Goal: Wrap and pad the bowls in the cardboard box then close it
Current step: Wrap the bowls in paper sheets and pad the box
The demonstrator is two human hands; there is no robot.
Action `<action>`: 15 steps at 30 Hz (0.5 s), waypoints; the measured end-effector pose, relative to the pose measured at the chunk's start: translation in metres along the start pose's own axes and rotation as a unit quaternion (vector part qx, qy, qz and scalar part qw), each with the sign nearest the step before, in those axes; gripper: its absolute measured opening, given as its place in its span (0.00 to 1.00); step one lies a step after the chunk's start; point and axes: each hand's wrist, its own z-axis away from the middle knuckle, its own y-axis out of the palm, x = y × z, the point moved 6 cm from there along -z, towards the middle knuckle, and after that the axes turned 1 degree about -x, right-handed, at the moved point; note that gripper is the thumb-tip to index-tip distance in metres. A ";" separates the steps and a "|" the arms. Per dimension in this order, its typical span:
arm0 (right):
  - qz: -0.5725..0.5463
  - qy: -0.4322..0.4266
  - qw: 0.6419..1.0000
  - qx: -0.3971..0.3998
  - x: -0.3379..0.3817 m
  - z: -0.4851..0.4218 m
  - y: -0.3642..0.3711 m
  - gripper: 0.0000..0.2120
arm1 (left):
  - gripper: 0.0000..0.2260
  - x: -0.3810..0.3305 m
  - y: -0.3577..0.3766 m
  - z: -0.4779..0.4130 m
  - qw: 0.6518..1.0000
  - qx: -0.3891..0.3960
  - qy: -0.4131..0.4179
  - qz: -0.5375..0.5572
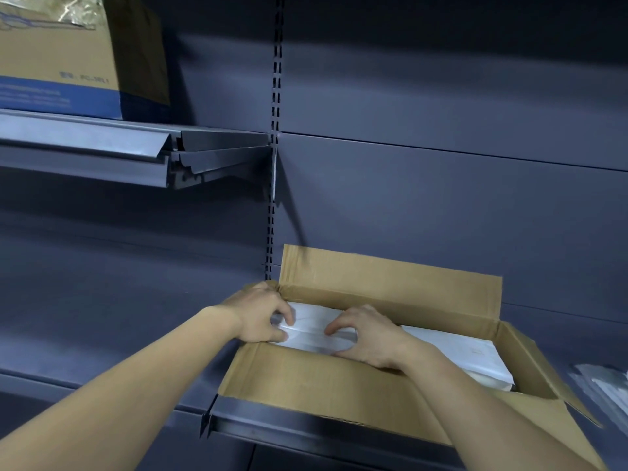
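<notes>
Tucking padding is the step in hand, I judge. Both hands are inside the open cardboard box [390,311], approx 5 o'clock in the view, on a dark shelf [272,426]. Left hand [263,316] is at the box's 9 o'clock end, fingers curled round a fold of white wrap [312,321]. Right hand [368,338] is just beside it twd 3 o'clock, fingers arched, tips & thumb gripping the same wrap. Bowls are hidden under the wrap; can't tell how many. Rear flap [390,277] stands up at 12, front flap [306,375] lies out at 6 and right flap [543,368] is splayed, so closing is not yet begun.

To do it well:
- Press wrap down btwn bundle & box wall, no slack, no bare rim vs cardboard.
- Use both hands evenly so nothing tips.
- Check the 3 o'clock end is snug before folding flaps.
- Plastic sheets [605,385], blurred, lie outside the box at 3 o'clock; prob. usable for any gap.
</notes>
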 end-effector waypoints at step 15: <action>-0.063 0.023 0.996 -0.051 -0.006 0.016 -0.015 0.21 | 0.19 -0.005 -0.008 0.001 0.998 0.010 -0.017 0.052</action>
